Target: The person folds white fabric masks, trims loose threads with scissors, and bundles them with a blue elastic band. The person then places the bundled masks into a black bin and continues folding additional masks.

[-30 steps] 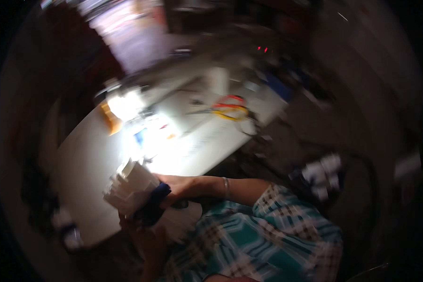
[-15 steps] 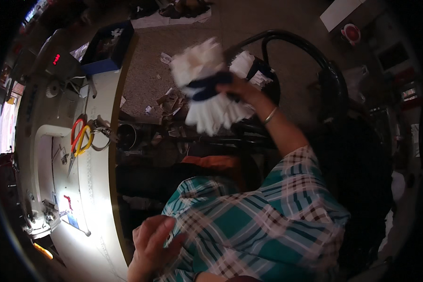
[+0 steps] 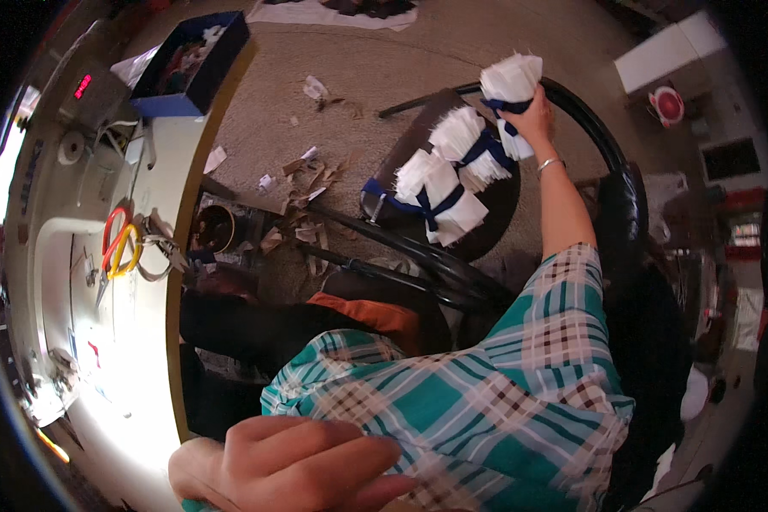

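Observation:
My right hand [image 3: 531, 119] reaches out to the far right and grips a bundle of white cloth pieces [image 3: 510, 78] tied round with a dark blue strip. Right beside it, two similar bundles lie on a dark round seat: one white bundle [image 3: 462, 136] touching or nearly touching the held one, and a nearer white bundle [image 3: 439, 198] bound crosswise in blue. Low in the picture, in front of my checked shirt, my left hand [image 3: 303, 465] has its fingers curled together. Nothing shows in it, though its palm is turned from sight.
A sewing machine [image 3: 38, 205] stands on the pale table [image 3: 149, 341] at left, with red-and-yellow-handled scissors [image 3: 118, 247] and a blue box [image 3: 171, 104]. Black curved tubing [image 3: 593, 115] rings the seat [image 3: 495, 218]. Scraps [image 3: 311, 175] litter the floor.
My right hand has carried its bundle away to the right, over the seat beside the other bundles. My left hand has come closer and shifted slightly right. The view has turned.

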`<state>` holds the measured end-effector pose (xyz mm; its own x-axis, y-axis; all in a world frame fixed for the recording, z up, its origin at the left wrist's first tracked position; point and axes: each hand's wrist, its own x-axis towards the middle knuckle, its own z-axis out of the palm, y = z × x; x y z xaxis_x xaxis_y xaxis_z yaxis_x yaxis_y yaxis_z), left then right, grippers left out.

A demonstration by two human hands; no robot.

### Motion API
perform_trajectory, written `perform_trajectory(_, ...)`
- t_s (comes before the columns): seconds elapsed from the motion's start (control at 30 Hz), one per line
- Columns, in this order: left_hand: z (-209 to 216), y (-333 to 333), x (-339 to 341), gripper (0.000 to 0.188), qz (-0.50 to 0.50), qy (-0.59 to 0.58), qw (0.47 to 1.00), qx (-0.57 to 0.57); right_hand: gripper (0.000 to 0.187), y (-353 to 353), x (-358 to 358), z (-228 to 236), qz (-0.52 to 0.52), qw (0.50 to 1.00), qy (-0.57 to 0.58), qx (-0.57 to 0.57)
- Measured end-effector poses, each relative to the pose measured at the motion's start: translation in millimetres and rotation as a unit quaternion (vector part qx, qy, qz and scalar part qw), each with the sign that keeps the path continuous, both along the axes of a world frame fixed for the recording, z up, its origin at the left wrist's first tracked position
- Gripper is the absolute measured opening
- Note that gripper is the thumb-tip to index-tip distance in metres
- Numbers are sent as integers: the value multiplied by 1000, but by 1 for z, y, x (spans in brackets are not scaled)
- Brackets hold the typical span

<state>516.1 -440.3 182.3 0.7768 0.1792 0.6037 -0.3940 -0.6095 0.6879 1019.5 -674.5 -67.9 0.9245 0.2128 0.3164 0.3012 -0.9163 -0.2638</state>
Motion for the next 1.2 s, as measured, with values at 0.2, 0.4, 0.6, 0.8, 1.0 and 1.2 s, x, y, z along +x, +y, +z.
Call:
perform_trajectory(0.2,-6,-19,35,42,105,-42,992,55,88,4,7,-71,-130,971,132,-153)
perform_trajectory(0.4,-5,15,26,55,-62,41,992,105,57,-22,33,-128,-61,924,344,-155)
perform_trajectory(0.6,-9,-8,11,57,-11,126,982,-140,52,-73,23,-145,15,952,303,32)
perform_trajectory(0.8,-30,49,-43,66,64,294,952,53,65,-86,11,-144,-46,986,143,69)
perform_trajectory(1.0,-61,63,-120,74,338,272,888,-152,78,-118,35,-187,16,878,302,372)
perform_trajectory(1.2,-54,62,-141,73,293,429,839,-161,69,144,-98,-202,135,805,475,328)
